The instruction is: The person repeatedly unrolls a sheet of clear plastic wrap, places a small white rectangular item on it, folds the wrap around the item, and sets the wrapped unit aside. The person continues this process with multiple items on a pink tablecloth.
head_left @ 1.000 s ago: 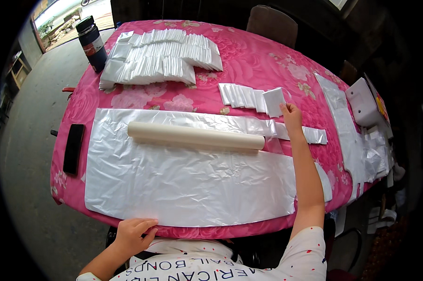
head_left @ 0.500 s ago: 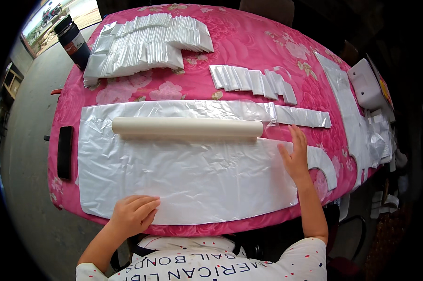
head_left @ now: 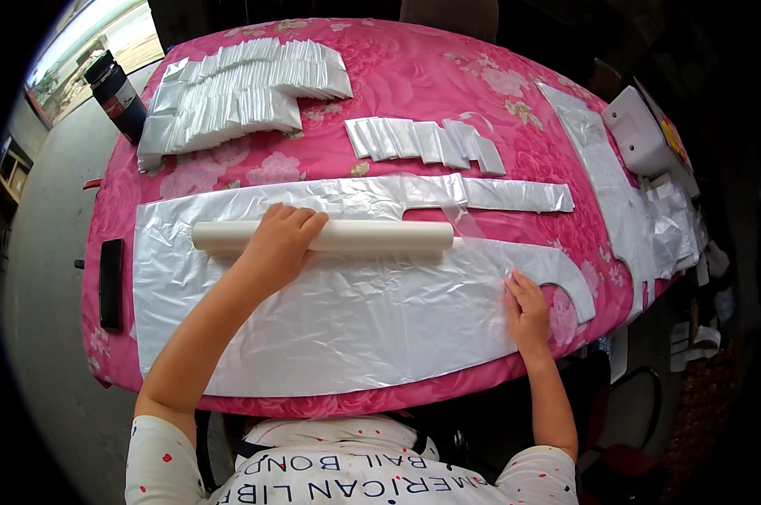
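Note:
A large white plastic bag point(head_left: 313, 337) with strap handles lies spread on the table in front of me, lightly wrinkled. Across its upper part rests a long off-white tube point(head_left: 380, 236). My left hand point(head_left: 284, 240) is on the tube left of its middle, fingers curled over the far side. At the bag's right part, close to the curved handle cut-out, my right hand point(head_left: 528, 313) has its fingers pressed together on the plastic. Thin clear film runs from the tube's right end toward that hand.
Folded white bags point(head_left: 229, 97) stand in packed rows at the far left, with a shorter row of folded bags point(head_left: 427, 143) at centre back. A dark bottle point(head_left: 115, 97) and black phone point(head_left: 111, 284) are on the left. More flat bags point(head_left: 595, 160) and a white container point(head_left: 637, 130) lie right.
My left hand has moved from the bag's near edge up onto the tube. My right hand has come down toward me and closed on the plastic. The view has shifted slightly.

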`<act>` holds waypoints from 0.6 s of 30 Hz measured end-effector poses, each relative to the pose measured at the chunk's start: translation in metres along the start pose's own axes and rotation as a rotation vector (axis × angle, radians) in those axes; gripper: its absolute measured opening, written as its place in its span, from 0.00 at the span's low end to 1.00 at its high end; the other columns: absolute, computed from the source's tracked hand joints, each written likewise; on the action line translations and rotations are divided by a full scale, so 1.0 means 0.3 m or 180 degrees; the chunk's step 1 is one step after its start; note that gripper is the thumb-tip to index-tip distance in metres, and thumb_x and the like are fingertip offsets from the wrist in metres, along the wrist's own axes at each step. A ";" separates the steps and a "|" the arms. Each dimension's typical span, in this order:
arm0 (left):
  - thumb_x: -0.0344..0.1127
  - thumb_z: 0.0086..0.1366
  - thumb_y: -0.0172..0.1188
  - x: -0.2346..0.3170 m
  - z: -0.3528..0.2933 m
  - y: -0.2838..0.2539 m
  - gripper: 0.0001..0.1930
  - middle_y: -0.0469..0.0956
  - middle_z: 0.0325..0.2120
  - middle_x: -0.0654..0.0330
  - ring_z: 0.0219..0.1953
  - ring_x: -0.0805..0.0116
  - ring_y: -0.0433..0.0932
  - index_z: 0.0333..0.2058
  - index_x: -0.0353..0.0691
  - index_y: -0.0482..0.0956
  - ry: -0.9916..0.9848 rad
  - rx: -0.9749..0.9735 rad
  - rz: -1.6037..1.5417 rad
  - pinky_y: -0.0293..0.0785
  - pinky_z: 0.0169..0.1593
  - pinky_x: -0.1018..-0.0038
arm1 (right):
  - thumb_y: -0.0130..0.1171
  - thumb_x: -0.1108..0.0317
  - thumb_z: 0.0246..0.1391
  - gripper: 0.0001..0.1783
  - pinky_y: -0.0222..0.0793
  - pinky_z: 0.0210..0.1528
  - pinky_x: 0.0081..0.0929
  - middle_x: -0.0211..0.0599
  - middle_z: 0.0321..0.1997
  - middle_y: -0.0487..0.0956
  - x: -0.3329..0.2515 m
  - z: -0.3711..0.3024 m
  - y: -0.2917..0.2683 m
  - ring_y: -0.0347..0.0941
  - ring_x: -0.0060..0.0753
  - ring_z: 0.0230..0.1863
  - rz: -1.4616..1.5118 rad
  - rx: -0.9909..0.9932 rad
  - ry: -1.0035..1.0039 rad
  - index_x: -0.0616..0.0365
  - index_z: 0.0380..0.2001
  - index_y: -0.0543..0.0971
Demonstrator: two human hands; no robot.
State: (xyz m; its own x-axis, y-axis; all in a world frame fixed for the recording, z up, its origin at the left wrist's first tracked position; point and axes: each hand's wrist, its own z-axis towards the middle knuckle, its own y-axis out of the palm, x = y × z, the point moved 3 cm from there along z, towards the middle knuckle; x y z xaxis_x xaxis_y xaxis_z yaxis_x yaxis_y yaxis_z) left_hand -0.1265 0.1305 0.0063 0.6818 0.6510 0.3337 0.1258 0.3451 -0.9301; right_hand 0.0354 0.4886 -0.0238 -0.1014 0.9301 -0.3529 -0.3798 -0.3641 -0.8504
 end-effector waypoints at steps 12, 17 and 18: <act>0.28 0.55 0.53 0.339 -0.013 0.153 0.10 0.71 0.42 0.63 0.57 0.67 0.63 0.38 0.43 0.70 0.1746 -0.0416 0.0421 0.45 0.64 0.50 | 0.53 0.69 0.55 0.09 0.64 0.27 0.15 0.30 0.22 0.77 0.088 0.177 -0.075 0.68 0.17 0.21 0.2421 -0.0480 0.2024 0.63 0.32 0.78; 0.30 0.55 0.55 0.320 0.020 0.176 0.16 0.68 0.49 0.56 0.58 0.59 0.61 0.44 0.39 0.70 0.1616 -0.0061 -0.0126 0.53 0.63 0.57 | 0.53 0.67 0.55 0.09 0.60 0.23 0.14 0.29 0.22 0.76 -0.030 0.260 -0.136 0.63 0.13 0.19 0.2931 -0.0651 0.2062 0.60 0.32 0.78; 0.30 0.56 0.56 0.321 0.018 0.180 0.17 0.68 0.51 0.54 0.58 0.58 0.62 0.45 0.38 0.69 0.1572 0.0092 -0.0411 0.56 0.62 0.59 | 0.53 0.67 0.55 0.09 0.60 0.23 0.14 0.29 0.22 0.76 -0.082 0.266 -0.141 0.63 0.13 0.18 0.3001 -0.0695 0.2060 0.61 0.33 0.78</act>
State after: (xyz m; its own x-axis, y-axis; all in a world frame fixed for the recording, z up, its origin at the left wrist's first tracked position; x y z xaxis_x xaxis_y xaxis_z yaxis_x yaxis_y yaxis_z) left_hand -0.0578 0.2154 -0.0111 0.9221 0.2070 0.3269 0.2164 0.4246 -0.8791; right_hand -0.0194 0.4850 0.0518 0.2530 0.1110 -0.9611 -0.2312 -0.9577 -0.1715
